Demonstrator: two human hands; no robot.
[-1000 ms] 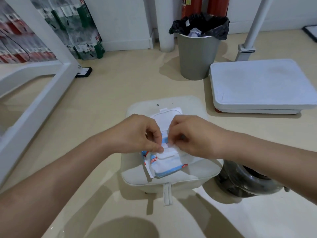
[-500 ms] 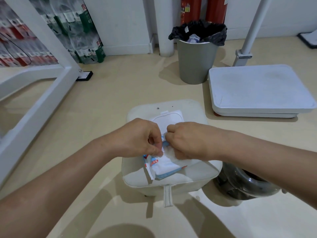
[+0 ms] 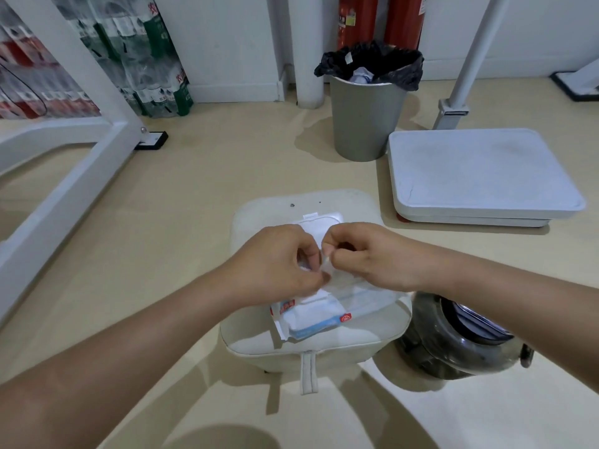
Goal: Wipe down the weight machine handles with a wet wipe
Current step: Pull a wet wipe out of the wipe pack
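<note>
We locate the wet wipe pack (image 3: 311, 317) lying flat on a cream cushioned stool (image 3: 324, 346) at the centre of the head view. Its white hinged lid (image 3: 319, 222) is flipped open toward the far edge of the seat. The left hand (image 3: 275, 264) and the right hand (image 3: 372, 254) meet directly above the pack's opening, knuckles nearly touching. We read both hands as closed in a pinch. The right thumb and forefinger clamp a narrow white fold of the wet wipe (image 3: 326, 264), and the remaining right fingers are curled into the palm. The left fingers are likewise curled, with the thumb pressed against the forefinger on the same white material just beside the right fingertips. The wipe runs from the pinch down into the pack; how much of it is out of the opening we cannot tell, since the hands cover it. A dark round object (image 3: 453, 345) sits on the floor against the stool's right side, partly under the right forearm. Farther back we note a grey bin (image 3: 366, 121) with a black liner, a flat white platform (image 3: 479, 170) to its right, two red cylinders (image 3: 356, 21) at the wall, wrapped bottle packs (image 3: 146, 59), and a white frame (image 3: 64, 189) on the left.
</note>
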